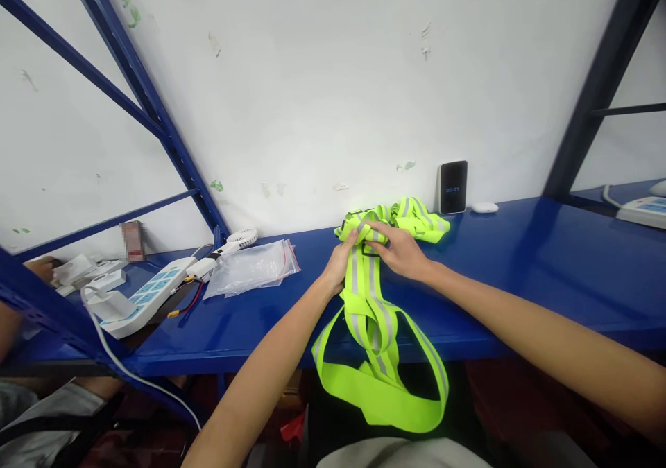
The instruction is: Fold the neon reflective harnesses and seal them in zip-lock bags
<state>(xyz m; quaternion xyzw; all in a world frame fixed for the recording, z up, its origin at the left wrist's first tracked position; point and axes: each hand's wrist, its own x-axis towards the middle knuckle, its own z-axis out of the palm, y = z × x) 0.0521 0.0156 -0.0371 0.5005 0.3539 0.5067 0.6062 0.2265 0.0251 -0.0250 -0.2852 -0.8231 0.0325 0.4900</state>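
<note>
A neon yellow-green strap [372, 315] with grey reflective stripes lies bunched on the blue table and hangs in loops over its front edge. My left hand [340, 260] grips the bundle from the left, its thumb on top. From the right, my right hand [398, 247] pinches the same strap beside a dark buckle [369, 251]. Both hands are close together. Behind them, more of the yellow-green webbing [419, 220] lies in a heap near the wall. Some fingertips are hidden by the folds.
Clear plastic bags [252, 268] lie left of the hands, near a small white fan [242, 238] and a power strip [150, 298]. A phone-like clock [452, 187] and a white case [484, 207] stand at the back right. A person's hand [42, 268] shows far left.
</note>
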